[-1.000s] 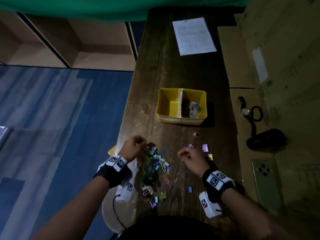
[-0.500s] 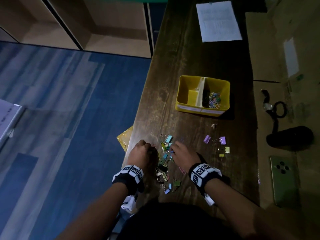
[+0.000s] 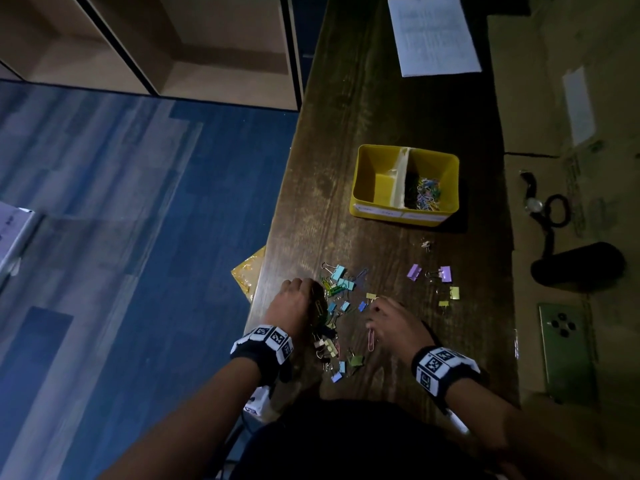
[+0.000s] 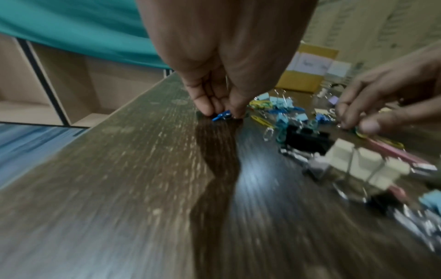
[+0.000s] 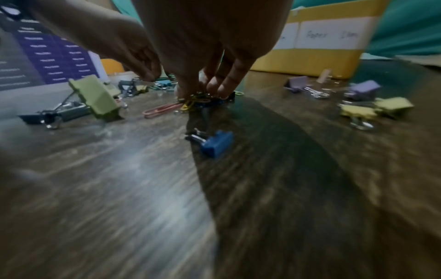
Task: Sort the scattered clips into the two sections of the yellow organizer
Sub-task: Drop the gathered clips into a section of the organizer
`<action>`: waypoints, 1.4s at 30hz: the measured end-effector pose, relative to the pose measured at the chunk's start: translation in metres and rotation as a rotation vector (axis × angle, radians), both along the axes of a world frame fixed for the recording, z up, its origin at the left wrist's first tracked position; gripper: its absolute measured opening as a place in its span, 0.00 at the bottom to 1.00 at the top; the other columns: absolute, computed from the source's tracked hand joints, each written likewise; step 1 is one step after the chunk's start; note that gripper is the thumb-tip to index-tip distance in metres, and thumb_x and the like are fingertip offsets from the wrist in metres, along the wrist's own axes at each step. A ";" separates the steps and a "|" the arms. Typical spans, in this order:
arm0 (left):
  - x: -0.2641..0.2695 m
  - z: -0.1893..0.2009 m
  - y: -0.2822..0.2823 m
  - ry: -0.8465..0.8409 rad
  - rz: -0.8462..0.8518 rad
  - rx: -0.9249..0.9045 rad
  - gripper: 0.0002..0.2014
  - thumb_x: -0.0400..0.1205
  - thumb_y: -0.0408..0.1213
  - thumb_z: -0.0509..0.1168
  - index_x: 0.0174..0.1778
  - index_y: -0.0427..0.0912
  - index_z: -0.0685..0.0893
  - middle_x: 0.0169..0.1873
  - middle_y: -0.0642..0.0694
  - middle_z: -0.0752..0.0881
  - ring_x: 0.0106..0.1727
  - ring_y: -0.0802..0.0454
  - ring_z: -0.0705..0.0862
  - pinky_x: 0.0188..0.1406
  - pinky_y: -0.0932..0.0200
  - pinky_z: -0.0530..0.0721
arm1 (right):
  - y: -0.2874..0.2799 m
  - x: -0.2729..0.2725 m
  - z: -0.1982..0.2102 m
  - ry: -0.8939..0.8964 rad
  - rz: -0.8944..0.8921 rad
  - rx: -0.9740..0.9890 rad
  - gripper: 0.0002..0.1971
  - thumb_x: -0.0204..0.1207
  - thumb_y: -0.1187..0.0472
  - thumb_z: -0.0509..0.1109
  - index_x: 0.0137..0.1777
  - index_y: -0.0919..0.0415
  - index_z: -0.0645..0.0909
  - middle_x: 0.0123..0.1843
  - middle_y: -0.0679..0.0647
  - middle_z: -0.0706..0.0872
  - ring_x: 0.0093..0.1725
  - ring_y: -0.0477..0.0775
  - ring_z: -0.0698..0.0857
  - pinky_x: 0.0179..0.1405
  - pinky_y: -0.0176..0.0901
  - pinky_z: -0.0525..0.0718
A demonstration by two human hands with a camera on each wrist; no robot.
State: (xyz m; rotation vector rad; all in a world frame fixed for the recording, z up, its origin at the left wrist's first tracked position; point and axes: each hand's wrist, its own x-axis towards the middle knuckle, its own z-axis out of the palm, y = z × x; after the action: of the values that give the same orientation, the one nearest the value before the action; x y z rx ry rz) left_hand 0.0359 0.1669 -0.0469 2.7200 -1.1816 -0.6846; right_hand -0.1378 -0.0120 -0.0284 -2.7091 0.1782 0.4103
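Since the previous frames both hands have closed in on the clips (image 3: 341,306) at lower centre, left hand (image 3: 294,303) pinching a blue clip (image 4: 222,115), right hand (image 3: 394,323) pinching paper clips (image 5: 203,99), the organizer (image 3: 367,174) above holding paper clips in its right section only.

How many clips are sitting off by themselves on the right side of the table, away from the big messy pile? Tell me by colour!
Purple binder clips: 2
Yellow binder clips: 2
Pale little clip, nearest the organizer: 1
Total: 5
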 end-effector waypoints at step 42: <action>-0.008 0.011 -0.024 0.179 0.187 -0.194 0.09 0.83 0.35 0.59 0.51 0.35 0.81 0.47 0.40 0.81 0.48 0.43 0.81 0.49 0.51 0.82 | -0.057 0.036 0.004 -0.088 -0.638 0.391 0.22 0.73 0.80 0.58 0.56 0.54 0.81 0.53 0.51 0.76 0.55 0.51 0.76 0.52 0.47 0.78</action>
State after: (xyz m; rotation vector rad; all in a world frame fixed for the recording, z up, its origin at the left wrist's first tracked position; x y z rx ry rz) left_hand 0.0279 0.1430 -0.0357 2.5080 -0.8911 -0.7291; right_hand -0.1020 -0.0695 -0.0247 -2.1306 0.8142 0.1150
